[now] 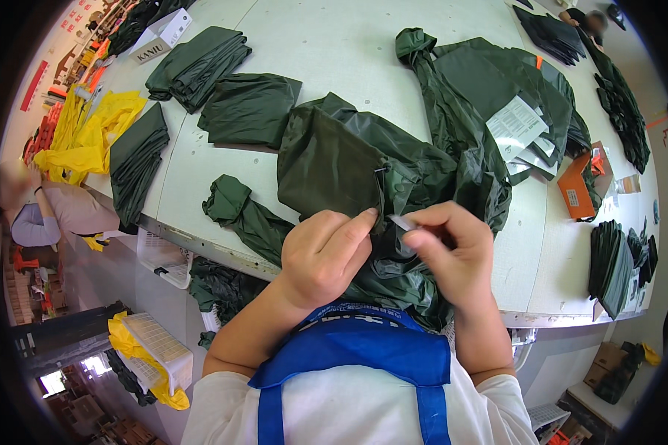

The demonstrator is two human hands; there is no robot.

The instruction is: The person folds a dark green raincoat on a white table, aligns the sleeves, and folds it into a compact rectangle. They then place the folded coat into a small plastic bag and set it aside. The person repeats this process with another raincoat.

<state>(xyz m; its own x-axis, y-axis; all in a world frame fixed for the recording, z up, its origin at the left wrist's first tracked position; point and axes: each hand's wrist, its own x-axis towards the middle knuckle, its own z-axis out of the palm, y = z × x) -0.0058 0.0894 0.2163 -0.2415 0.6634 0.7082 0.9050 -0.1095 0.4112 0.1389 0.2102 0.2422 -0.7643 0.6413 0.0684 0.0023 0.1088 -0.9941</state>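
A dark green raincoat-like garment (330,163) lies bunched on the table in front of me, its shiny cloth hanging over the near edge toward my lap. My left hand (321,256) is closed, thumb and fingers pinching the garment's cloth beside a short black strip (381,189). Just to the right, my right hand (456,248) pinches a small flat greyish piece (401,222) between thumb and forefinger; its exact kind is too small to tell. The tips of both hands are close together above the cloth. One sleeve (249,215) stretches out to the left.
Folded dark green garments (249,111) lie at the far left of the white table (334,44). Printed sheets (516,130) rest on green cloth at right, near an orange box (575,185). Yellow garments (89,141) and another person (59,200) are at left; a white basket (159,348) stands below.
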